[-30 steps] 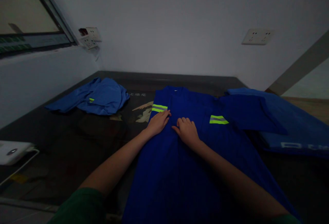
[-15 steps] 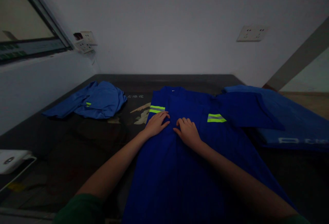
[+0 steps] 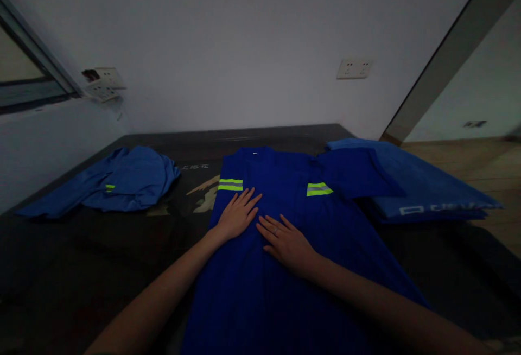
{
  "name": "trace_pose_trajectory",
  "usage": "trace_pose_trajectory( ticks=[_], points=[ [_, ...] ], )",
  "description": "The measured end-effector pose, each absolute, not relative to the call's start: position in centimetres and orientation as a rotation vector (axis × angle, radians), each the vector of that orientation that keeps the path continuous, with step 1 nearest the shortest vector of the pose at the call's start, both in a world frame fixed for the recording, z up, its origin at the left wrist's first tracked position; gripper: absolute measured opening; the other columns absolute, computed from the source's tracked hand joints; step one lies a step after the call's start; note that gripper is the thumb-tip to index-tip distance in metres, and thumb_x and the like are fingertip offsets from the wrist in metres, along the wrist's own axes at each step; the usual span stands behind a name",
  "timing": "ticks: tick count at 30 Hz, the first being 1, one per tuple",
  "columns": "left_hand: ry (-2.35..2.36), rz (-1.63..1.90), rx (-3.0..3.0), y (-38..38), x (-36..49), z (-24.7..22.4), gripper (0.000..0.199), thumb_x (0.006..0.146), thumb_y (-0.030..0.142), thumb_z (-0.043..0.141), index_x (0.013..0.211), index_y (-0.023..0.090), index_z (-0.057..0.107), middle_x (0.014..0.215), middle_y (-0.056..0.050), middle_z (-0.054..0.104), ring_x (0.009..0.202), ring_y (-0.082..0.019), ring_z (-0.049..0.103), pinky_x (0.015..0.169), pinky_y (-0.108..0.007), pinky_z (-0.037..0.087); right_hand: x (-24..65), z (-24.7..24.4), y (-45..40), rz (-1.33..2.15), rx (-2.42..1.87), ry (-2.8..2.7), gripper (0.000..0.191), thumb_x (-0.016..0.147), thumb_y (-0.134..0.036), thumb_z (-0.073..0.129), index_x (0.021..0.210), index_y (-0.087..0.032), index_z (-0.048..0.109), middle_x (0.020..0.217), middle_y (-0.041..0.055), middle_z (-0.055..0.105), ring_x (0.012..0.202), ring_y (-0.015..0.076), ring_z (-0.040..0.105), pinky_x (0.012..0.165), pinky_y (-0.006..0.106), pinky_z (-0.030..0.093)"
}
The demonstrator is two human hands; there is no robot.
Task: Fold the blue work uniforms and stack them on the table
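A dark blue work jacket [image 3: 280, 181] with yellow-green and grey reflective strips lies spread on a dark table [image 3: 122, 257], its collar toward the wall. My left hand [image 3: 238, 215] rests flat on the left half of the jacket, fingers spread, just below the left strip. Beside it, my right hand [image 3: 287, 242] lies flat on the chest near the centre line, fingers stretched out and a ring on one of them. Neither hand grips the cloth. One sleeve extends to the right; the left sleeve is not visible.
A crumpled lighter blue garment [image 3: 134, 178] lies at the table's left. Folded blue material [image 3: 411, 186] with pale lettering sits at the right, partly under the jacket's sleeve. Behind the table rises a wall with a socket plate [image 3: 354, 68]; more sockets [image 3: 108, 79] are near the left corner.
Both hands have gone from curled fingers to flat, stretched fingers on the jacket. My right hand has moved lower on the chest. The view has turned to the right.
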State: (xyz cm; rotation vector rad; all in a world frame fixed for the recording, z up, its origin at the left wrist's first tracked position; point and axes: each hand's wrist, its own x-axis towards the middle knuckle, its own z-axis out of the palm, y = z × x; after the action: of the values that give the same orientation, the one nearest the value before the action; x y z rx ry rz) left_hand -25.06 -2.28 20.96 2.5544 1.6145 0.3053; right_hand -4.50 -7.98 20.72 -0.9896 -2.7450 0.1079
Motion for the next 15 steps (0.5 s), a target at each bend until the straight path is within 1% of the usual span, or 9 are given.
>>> trace_pose_trajectory(
  ticks=[3, 6, 9, 12, 15],
  points=[
    [1.678, 0.233, 2.535, -2.2, -24.9, 21.0, 0.051, 0.098, 0.046, 0.032, 0.148, 0.033, 0.031, 0.158, -0.002, 0.023, 0.145, -0.022, 0.02, 0.117, -0.049, 0.021, -4.1, 20.3, -7.9, 0.173, -0.995, -2.749, 0.053, 0.097, -0.037, 0.044, 0.146, -0.018, 0.038, 0.15, 0.0103, 0.039, 0.141, 0.0226, 0.031, 0.116, 0.051, 0.024],
    [1.716, 0.246, 2.525, -2.2, -24.7, 21.0, 0.052, 0.097, 0.048, 0.033, 0.148, 0.034, 0.032, 0.157, -0.003, 0.025, 0.145, -0.024, 0.022, 0.115, -0.052, 0.022, -4.1, 21.2, -8.0, 0.271, -1.005, -2.741, 0.052, 0.097, -0.035, 0.045, 0.145, -0.019, 0.038, 0.151, 0.0099, 0.038, 0.142, 0.0217, 0.029, 0.117, 0.05, 0.022],
    [1.718, 0.295, 2.556, -2.3, -24.6, 20.8, 0.052, 0.097, 0.048, 0.034, 0.147, 0.034, 0.033, 0.157, -0.004, 0.026, 0.144, -0.025, 0.023, 0.115, -0.053, 0.022, -3.3, 23.3, -8.9, 0.436, -0.999, -2.754, 0.051, 0.095, -0.029, 0.049, 0.144, -0.017, 0.041, 0.151, 0.0105, 0.037, 0.142, 0.0228, 0.027, 0.117, 0.051, 0.021],
    [1.715, 0.336, 2.597, -2.5, -24.7, 20.4, 0.052, 0.097, 0.047, 0.034, 0.147, 0.034, 0.033, 0.156, -0.004, 0.029, 0.144, -0.024, 0.024, 0.115, -0.052, 0.022, -0.9, 25.9, -11.5, 0.709, -0.997, -2.735, 0.052, 0.09, -0.022, 0.056, 0.141, -0.018, 0.047, 0.149, 0.0107, 0.039, 0.141, 0.0237, 0.03, 0.117, 0.05, 0.022],
    [1.727, 0.332, 2.616, -2.4, -24.8, 20.5, 0.051, 0.097, 0.045, 0.034, 0.147, 0.033, 0.034, 0.155, -0.005, 0.031, 0.143, -0.026, 0.026, 0.114, -0.055, 0.022, 3.2, 27.8, -15.6, 1.015, -1.073, -2.495, 0.046, 0.089, -0.022, 0.056, 0.135, -0.025, 0.054, 0.145, 0.0058, 0.046, 0.135, 0.021, 0.041, 0.115, 0.044, 0.03]
  ],
)
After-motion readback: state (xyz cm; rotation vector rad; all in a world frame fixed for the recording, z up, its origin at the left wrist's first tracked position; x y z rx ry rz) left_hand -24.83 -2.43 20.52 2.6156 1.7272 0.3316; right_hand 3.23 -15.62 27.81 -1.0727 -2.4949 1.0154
